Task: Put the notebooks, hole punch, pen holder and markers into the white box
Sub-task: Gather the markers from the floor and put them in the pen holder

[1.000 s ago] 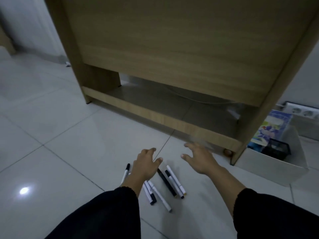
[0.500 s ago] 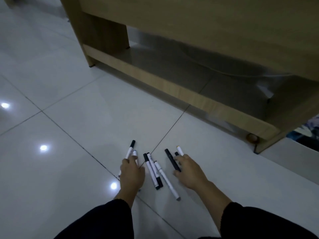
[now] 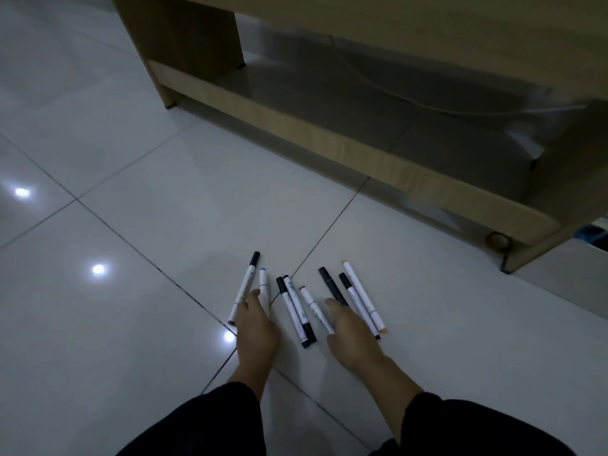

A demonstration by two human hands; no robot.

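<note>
Several black-and-white markers lie side by side on the tiled floor. My left hand (image 3: 255, 327) rests on the two leftmost markers (image 3: 246, 286), its thumb between them. My right hand (image 3: 348, 337) lies on the right-hand group, with fingertips on a black marker (image 3: 330, 284) and a white marker with an orange tip (image 3: 360, 294) beside it. Three more markers (image 3: 294, 307) lie untouched between my hands. My fingers curl downward and are hidden, so any grip is unclear. A sliver of the white box (image 3: 569, 274) shows at the right edge.
A wooden desk (image 3: 329, 139) with a low crossbar stands just beyond the markers. A small tape roll (image 3: 498, 241) sits by its right foot. Glossy white floor tiles (image 3: 131, 225) stretch out to the left.
Both hands came down from above the floor onto the markers. The view tilted down and left, so the white box slid almost out of sight.
</note>
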